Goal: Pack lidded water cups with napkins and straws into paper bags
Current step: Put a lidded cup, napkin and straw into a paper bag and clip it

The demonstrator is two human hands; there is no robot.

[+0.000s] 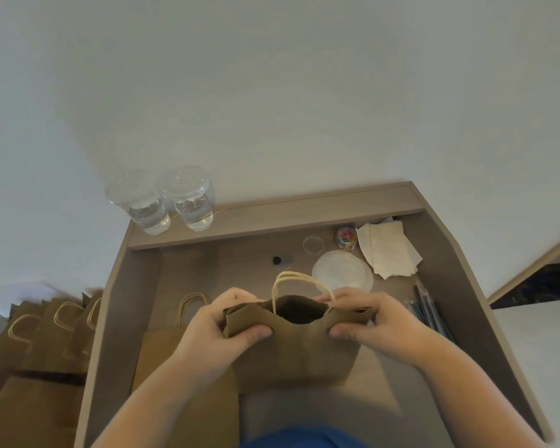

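A brown paper bag (296, 354) stands in the middle of the desk with its mouth partly open. My left hand (222, 321) pinches the bag's left top edge and my right hand (369, 318) pinches its right top edge, next to the paper handles (291, 279). Two lidded clear cups of water (149, 202) (191, 198) stand on the raised back ledge at the left. A stack of white napkins (388, 248) lies at the back right. Wrapped straws (429, 310) lie along the right side. The bag's inside is dark.
A flat paper bag (181, 367) lies on the desk under my left arm. Several more bags (42, 337) stand off the desk's left side. Clear lids (343, 271), a small clear ring (313, 244) and a jar of coloured clips (346, 237) sit behind the held bag.
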